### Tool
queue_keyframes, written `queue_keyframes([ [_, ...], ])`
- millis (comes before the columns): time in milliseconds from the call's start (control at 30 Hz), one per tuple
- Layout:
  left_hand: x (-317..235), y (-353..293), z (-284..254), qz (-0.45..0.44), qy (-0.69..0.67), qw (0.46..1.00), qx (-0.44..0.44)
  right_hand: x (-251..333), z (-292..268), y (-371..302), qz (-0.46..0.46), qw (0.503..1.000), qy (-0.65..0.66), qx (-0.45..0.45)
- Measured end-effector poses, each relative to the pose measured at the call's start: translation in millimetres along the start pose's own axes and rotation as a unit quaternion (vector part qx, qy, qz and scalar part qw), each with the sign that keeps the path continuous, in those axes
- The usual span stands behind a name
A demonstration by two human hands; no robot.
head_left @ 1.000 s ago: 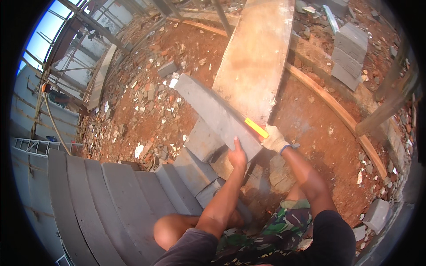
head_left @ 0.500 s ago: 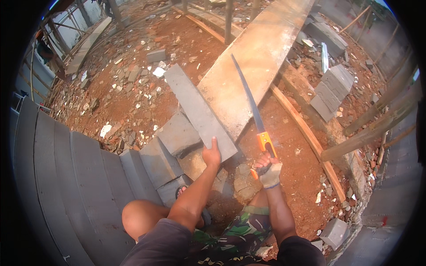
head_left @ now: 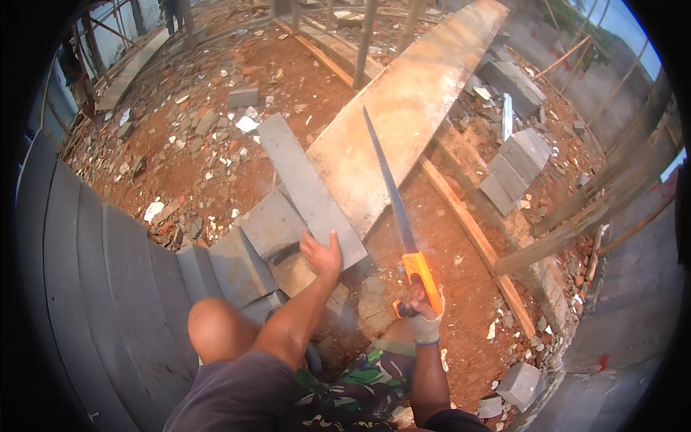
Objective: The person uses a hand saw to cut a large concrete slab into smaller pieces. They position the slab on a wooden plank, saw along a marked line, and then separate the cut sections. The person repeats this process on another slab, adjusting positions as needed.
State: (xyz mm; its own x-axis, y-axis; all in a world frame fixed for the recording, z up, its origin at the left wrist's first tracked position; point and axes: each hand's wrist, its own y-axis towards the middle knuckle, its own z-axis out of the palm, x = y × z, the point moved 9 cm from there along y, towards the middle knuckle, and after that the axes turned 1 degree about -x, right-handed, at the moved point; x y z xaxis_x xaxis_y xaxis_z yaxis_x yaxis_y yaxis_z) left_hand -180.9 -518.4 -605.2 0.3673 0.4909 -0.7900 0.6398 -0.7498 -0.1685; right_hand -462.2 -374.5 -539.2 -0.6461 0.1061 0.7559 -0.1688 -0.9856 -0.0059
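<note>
My right hand (head_left: 421, 308), in a pale glove that leaves the fingers bare, is wrapped round the orange and black handle of a hand saw (head_left: 389, 179). The long dark blade points up and away, over bare soil and a plank, apart from the block. My left hand (head_left: 322, 255) lies with fingers spread at the near end of a long grey lightweight block (head_left: 307, 186). Its thumb rests over the block's face; whether the fingers press on its side I cannot tell. The block lies slanted, its right edge over the wide dusty board (head_left: 403, 108).
Grey blocks (head_left: 271, 225) lie beneath and left of the long one, beside a stacked grey block row (head_left: 122, 266). A timber strip (head_left: 479, 245), wooden poles (head_left: 568, 241) and loose blocks (head_left: 515, 169) are at right. Rubble (head_left: 194, 144) covers the far left ground; a person (head_left: 173, 16) stands far off.
My left hand has loosened from the block's end and spread its fingers, shifting left. The saw has turned in my right hand and come lower and nearer. The view has shifted slightly.
</note>
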Motion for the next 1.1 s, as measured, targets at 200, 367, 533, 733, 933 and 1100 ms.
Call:
queue_keyframes([
  [200, -62, 0, 17, 0.346, 0.25, 0.903, 0.058, -6, 20, -19, 0.045, 0.998, -0.023, -0.031],
  [367, -59, 6, 21, 0.334, 0.234, 0.902, 0.141, -9, 12, -23, 0.037, 0.998, -0.013, -0.054],
  [533, -49, 6, 6, 0.26, 0.182, 0.945, 0.079, -5, 17, -27, 0.03, 0.991, -0.092, -0.087],
  [733, -77, 9, -3, 0.184, 0.056, 0.978, 0.077, -14, -1, -29, 0.003, 0.978, -0.187, -0.092],
  [933, -198, 31, 8, -0.133, -0.422, 0.804, 0.396, -15, 39, -34, 0.072, 0.994, 0.07, -0.043],
  [1100, -256, 68, -66, 0.038, -0.476, 0.761, 0.439, 8, 83, -48, 0.079, 0.986, 0.144, 0.031],
])
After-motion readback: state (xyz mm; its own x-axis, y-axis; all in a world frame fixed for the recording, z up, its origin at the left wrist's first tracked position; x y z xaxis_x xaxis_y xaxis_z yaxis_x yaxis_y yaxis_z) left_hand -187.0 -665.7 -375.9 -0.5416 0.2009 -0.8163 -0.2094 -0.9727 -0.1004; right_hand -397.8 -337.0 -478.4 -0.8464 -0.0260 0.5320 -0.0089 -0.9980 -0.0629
